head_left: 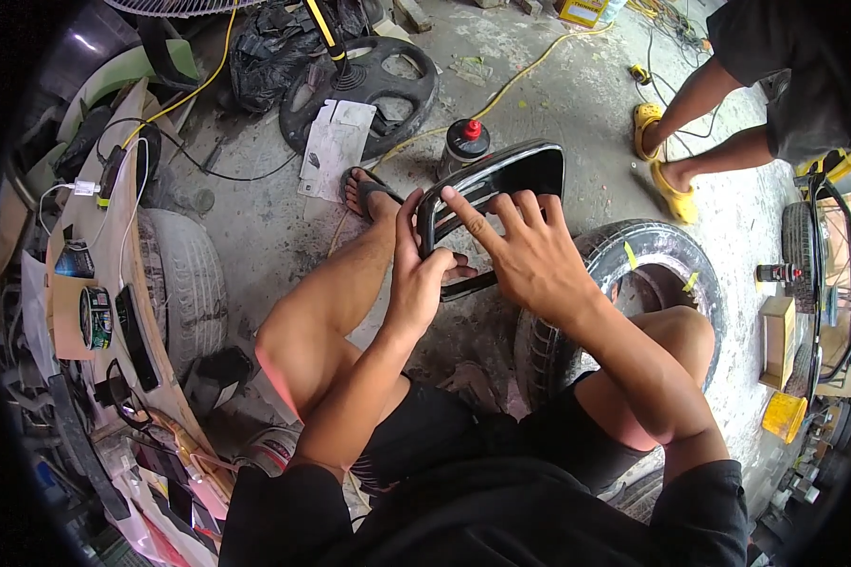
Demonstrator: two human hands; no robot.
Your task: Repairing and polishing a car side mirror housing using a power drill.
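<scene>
Holds the black frame (528,172) at twelve o'clock from the lap (444,420), pinched at its nine-o'clock end in the nearer left hand (418,283), with its long axis toward two o'clock and the right hand (531,260) spread over it from five o'clock.

The left hand (418,282) and right hand (528,253) hide parts of the black frame (531,172), which covers some of the bottle (463,144). The right knee (683,335) blocks part of a tire (669,242). The top edge cuts off a fan (175,7) and another person (808,118).
</scene>
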